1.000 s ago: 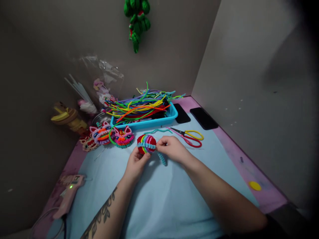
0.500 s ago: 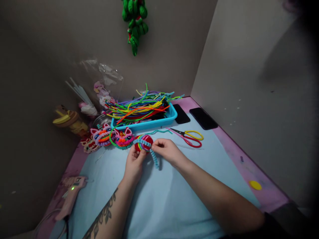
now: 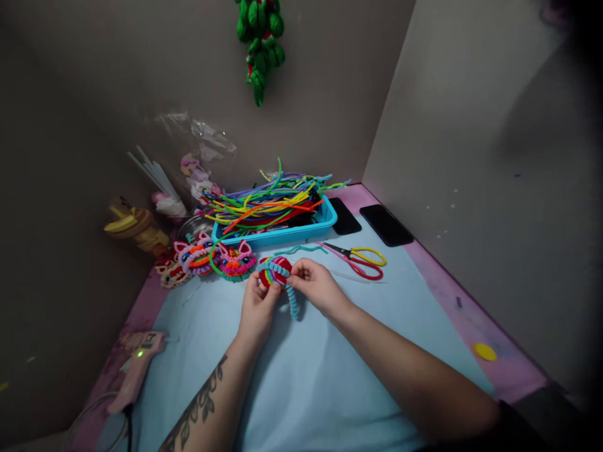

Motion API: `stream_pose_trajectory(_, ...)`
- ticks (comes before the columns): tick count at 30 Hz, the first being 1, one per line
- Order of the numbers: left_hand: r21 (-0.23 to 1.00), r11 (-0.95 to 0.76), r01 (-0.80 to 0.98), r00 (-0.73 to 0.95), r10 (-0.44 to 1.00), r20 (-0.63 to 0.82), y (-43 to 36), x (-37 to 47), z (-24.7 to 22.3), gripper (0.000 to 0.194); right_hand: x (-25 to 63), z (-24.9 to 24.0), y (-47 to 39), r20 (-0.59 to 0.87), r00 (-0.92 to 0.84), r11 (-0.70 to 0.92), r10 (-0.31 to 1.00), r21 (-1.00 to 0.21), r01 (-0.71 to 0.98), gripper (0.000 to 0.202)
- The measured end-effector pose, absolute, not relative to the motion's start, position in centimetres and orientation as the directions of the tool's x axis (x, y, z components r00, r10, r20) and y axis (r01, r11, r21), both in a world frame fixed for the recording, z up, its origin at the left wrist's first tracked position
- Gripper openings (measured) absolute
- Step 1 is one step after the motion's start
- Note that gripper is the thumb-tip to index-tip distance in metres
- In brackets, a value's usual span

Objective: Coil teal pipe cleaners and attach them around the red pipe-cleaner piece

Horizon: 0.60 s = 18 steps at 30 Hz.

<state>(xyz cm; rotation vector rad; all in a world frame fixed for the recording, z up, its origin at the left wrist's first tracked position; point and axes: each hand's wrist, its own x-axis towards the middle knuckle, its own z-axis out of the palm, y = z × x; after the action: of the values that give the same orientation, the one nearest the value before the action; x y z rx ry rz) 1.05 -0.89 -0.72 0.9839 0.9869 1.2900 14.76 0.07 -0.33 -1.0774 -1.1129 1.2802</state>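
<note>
My left hand (image 3: 257, 306) is closed round the lower left of a round pipe-cleaner ornament with red, pink and rainbow bands (image 3: 268, 277). Across its front runs a coiled light-blue pipe cleaner (image 3: 293, 304), whose loose tail hangs down on the right. Thumb and fingers of my right hand (image 3: 318, 286) pinch at the ornament's right edge, where the coil turns down. What exactly lies between those fingertips is partly hidden. Just left of the ornament sits a pink pipe-cleaner animal head (image 3: 236, 262), with a purple and orange one (image 3: 196, 256) beside it.
A blue tray (image 3: 264, 239) of pipe cleaners stands at the back. Two black phones (image 3: 386, 225) lie right of it. Scissors with red and yellow handles (image 3: 360, 260) rest nearer. A pink glue gun (image 3: 136, 370) with a green light is at left, a yellow disc (image 3: 484, 351) at right.
The whole view has shifted slightly. My right fingers have closed in a little at the ornament's edge, and the blue tail hangs straighter. Both hands keep their hold.
</note>
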Motion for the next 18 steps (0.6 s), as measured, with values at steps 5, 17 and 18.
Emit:
stream_pose_trajectory(5,0.958,0.008,-0.285,0.02,1.0,-0.003,-0.91,1.05,-0.79,0.039,14.62,-0.34,-0.09,0.004,-0.015,0.001,1.0,-0.986,-0.169,0.015)
stream_pose_trajectory(17,0.847,0.129,-0.516,0.015,0.99,-0.141,-0.31,0.45,-0.66,0.033,14.09,-0.46,-0.61,0.092,-0.04,0.091,0.995,-0.996,-0.015,0.025)
stream_pose_trajectory(18,0.84,0.128,-0.527,0.01,0.99,-0.144,-0.23,0.33,-0.7,0.033,13.92,-0.55,-0.78,0.084,-0.055,0.085,0.995,-0.996,0.024,0.028)
